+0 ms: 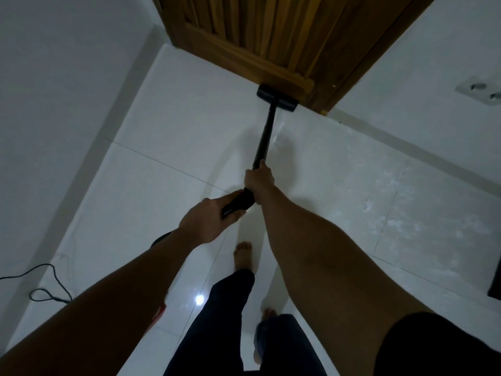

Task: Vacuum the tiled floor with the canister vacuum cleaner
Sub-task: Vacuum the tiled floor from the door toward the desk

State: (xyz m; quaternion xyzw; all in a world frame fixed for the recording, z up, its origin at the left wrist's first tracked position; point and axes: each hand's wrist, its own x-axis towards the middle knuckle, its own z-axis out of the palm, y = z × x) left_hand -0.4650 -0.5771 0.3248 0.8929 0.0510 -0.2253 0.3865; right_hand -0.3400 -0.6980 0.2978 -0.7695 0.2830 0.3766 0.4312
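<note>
2 hands [259, 178] [207, 221] grip wand [267, 134] (floor head [277, 100] touching door [273, 42]).

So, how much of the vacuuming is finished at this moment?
Done: cannot tell. In hand: both hands, left hand and right hand, grip the black vacuum wand; its flat black floor head meets the brown wooden door. Left: whitish smudges on the glossy white tiles.

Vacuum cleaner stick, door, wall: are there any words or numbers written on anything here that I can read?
None can be read.
Vacuum wand and floor head: plain black, no label shows.
Wooden door: no sign.
Wall socket: no markings legible; too blurred to tell.
</note>
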